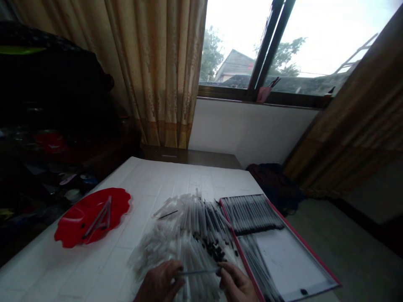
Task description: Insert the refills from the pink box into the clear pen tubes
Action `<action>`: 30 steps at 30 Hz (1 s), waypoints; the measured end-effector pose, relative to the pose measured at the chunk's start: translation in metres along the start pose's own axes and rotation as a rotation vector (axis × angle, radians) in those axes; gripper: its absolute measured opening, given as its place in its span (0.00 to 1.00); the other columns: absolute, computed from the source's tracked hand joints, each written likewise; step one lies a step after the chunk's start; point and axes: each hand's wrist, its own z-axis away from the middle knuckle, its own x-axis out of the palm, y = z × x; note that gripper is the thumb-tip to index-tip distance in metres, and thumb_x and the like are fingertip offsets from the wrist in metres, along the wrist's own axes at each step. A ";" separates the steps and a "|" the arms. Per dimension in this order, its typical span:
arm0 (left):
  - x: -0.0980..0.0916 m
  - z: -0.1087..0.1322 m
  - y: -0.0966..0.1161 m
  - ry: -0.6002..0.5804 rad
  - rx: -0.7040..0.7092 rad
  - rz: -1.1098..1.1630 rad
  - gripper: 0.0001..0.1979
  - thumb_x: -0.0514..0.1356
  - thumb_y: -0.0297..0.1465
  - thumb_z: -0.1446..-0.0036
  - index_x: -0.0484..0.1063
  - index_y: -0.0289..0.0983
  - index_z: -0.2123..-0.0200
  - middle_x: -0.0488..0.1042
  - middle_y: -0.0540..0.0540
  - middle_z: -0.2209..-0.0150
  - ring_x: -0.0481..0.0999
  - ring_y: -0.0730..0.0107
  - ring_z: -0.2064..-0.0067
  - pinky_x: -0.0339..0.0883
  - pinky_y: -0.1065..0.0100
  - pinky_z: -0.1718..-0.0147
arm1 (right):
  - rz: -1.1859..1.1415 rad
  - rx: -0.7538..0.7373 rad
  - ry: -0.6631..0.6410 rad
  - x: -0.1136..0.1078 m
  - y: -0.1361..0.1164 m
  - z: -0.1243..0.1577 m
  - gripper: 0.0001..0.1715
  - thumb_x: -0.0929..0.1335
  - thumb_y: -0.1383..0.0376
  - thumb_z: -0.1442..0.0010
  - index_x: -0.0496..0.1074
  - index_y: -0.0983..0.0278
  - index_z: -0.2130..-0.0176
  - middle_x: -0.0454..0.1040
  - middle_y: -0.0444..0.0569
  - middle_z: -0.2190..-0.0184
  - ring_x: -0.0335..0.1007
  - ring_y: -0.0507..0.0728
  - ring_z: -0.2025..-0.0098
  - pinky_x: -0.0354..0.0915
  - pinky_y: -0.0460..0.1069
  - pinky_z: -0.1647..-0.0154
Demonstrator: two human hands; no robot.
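Observation:
A thin, clear tube [199, 272] stretches level between my two hands. My left hand [162, 280] pinches its left end, and my right hand [237, 283] closes around the right end, where something dark shows at the fingertips. Beneath and beyond them spreads a pile of loose clear tubes [189, 247], some with dark insides. Small black caps [215, 251] lie among these, just past my right hand. To the right is a shallow red-edged box [292, 260]. One full row of black-ended tubes [252, 212] fills its far part, and several more tubes [260, 266] lie along its left side.
On the left of the white table [151, 176] sits a red scalloped plate [72, 216] with a few tubes on it. Dark clutter [56, 138] crowds the far left. Curtains [157, 75] hang beside a window, and a dark cloth bundle [273, 184] lies behind the box.

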 end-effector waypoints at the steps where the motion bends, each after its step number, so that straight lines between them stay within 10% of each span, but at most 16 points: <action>1: 0.000 0.000 0.000 0.007 -0.011 0.010 0.08 0.51 0.38 0.35 0.65 0.43 0.59 0.76 0.53 0.71 0.78 0.74 0.72 0.71 0.77 0.73 | -0.009 0.003 0.000 0.000 0.000 0.000 0.28 0.75 0.43 0.61 0.81 0.63 0.72 0.72 0.45 0.85 0.67 0.54 0.82 0.65 0.47 0.77; 30: 0.004 0.004 -0.007 0.065 -0.004 -0.021 0.12 0.49 0.40 0.33 0.65 0.42 0.54 0.79 0.50 0.65 0.81 0.75 0.66 0.74 0.78 0.66 | -0.059 0.008 -0.080 -0.008 0.003 0.000 0.25 0.75 0.47 0.56 0.81 0.64 0.67 0.77 0.48 0.78 0.70 0.54 0.78 0.67 0.47 0.75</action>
